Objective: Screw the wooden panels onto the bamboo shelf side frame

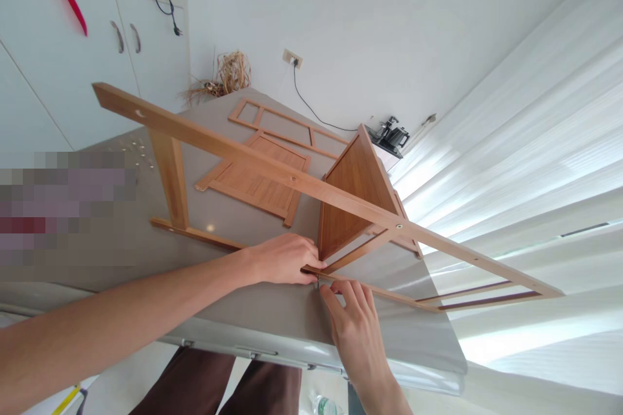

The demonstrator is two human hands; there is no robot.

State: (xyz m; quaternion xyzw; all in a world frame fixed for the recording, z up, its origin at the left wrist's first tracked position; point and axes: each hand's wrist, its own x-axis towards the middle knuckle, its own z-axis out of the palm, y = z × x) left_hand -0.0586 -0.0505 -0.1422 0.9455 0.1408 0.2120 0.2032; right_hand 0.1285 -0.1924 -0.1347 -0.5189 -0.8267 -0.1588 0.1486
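A wooden frame (253, 157) lies on its side on the grey table, its long upper rail crossing in front of me. A slatted wooden panel (353, 191) stands upright within it. My left hand (287, 258) is wrapped round the frame's lower rail beside the panel's bottom corner. My right hand (355, 321) is closed just to the right, thumb and fingers pinched near the rail's outer side. A tiny metal piece (318, 281), perhaps a screw or key end, shows at the rail by these fingertips. What the right fingers hold is mostly hidden.
Behind the frame, another slatted panel (260, 175) and a ladder-like wooden frame (287, 124) lie on the table (287, 311). Small loose hardware (141, 150) is scattered at the left. A kettle (396, 136) stands beyond; white curtains (545, 142) hang at right.
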